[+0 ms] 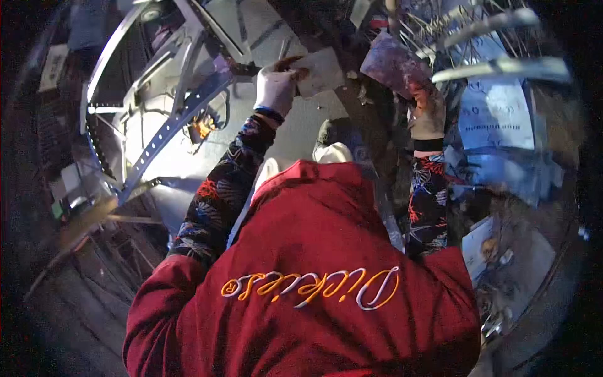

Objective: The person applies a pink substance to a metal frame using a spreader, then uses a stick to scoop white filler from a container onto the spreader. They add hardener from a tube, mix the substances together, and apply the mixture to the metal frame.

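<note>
The left grip [278,88] pinches a pale flat piece [323,72], the right grip [428,107] a mottled flat piece [391,65].

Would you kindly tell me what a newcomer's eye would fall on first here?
Probably the dark red shirt filling the lower middle, with its upside-down lettering. Above it, the left hand holds a pale flat piece and the right hand a purplish one. At upper left, a blue perforated bar slants.

blurred and half-legible
in the right hand [429,118], the fingers [422,94] are blurred; right of them, a pale bar [502,70] is smeared, and a printed sheet [502,103] can be only partly read.
</note>
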`<state>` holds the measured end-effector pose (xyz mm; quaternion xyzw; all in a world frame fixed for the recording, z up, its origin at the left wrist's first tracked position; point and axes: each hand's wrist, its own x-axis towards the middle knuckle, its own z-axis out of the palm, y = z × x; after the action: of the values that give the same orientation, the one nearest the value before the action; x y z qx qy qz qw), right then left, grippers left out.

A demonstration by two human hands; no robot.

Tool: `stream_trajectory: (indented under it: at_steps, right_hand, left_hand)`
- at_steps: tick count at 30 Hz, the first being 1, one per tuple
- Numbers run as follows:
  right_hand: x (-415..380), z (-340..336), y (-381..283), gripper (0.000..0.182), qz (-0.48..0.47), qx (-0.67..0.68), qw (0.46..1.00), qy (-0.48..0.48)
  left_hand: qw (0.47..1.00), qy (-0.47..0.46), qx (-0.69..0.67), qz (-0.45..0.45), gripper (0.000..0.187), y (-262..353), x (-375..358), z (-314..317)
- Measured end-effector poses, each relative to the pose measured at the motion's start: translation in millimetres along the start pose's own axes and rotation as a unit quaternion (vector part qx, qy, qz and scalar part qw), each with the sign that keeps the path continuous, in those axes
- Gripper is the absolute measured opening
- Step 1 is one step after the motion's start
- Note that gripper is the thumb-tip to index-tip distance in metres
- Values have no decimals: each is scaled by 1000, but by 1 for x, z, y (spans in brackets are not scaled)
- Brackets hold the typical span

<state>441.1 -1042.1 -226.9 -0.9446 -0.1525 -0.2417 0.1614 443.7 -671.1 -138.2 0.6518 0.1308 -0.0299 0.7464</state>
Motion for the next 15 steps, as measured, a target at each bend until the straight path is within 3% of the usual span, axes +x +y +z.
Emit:
stream_trajectory:
  at_steps: [1,2,3,4,5,7,8,9,10,11,13,14,15]
  right_hand:
    - [21,-15,-19,56,-15,3,1000,0]
    - [40,-30,-45,47,193,336,922,-8]
    - [60,-51,-76,40,377,612,695,-24]
    - [90,-88,-119,33,369,416,822,-119]
    - [83,-66,-107,30,331,438,831,-87]
    - [90,-70,-124,34,348,471,802,-117]
    - [76,-41,-103,37,263,375,886,-73]
    - [78,-35,-111,40,209,390,893,-88]
    - [77,-34,-117,38,335,537,768,-101]
    - [74,-31,-126,37,447,652,602,-114]
    - [81,-31,-135,33,450,738,340,-371]
    - [79,-33,-150,30,585,698,213,-353]
    - [58,-11,-141,27,443,760,172,-444]
  left_hand:
    - [998,9,57,7,32,3,-3,-2]
    - [993,19,115,11,31,6,-10,-6]
    - [993,32,109,12,31,11,-19,-8]
    - [970,32,219,96,29,19,-28,-8]
    - [928,31,326,175,28,22,-37,-8]
    - [945,29,248,211,24,20,-51,-8]
    - [949,39,212,230,24,31,-65,-4]
    - [951,52,176,247,24,39,-76,-5]
    - [956,65,157,239,22,36,-81,-8]
    - [956,80,156,237,22,34,-85,-17]
    - [961,90,92,244,20,30,-89,-45]
    - [896,112,268,336,20,23,-85,-69]
    - [894,125,269,334,20,16,-87,-90]
